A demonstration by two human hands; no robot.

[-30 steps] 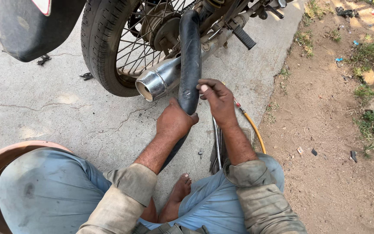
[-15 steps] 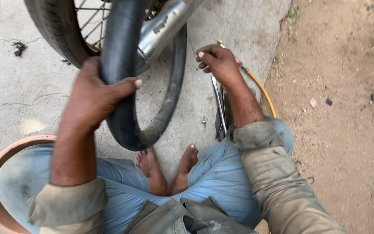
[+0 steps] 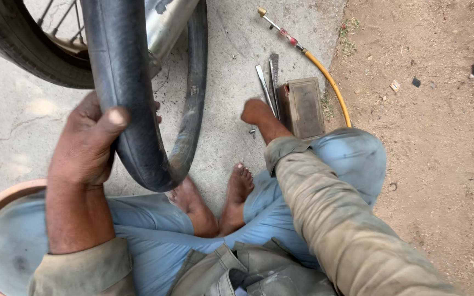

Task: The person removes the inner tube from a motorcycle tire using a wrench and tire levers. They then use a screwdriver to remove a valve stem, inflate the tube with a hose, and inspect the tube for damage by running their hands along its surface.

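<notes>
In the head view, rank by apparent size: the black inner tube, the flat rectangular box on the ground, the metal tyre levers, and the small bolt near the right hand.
1. Inner tube, held in the left hand; nearness to the camera enlarges it.
2. Rectangular box.
3. Tyre levers, by the right hand.
4. Bolt.

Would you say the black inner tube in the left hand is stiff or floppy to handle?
Probably floppy: the inner tube hangs in a sagging loop below the left hand, which grips one side. It likely weighs little, since one hand holds it up. Its dull, dusty rubber surface probably grips rather than slips.
</notes>
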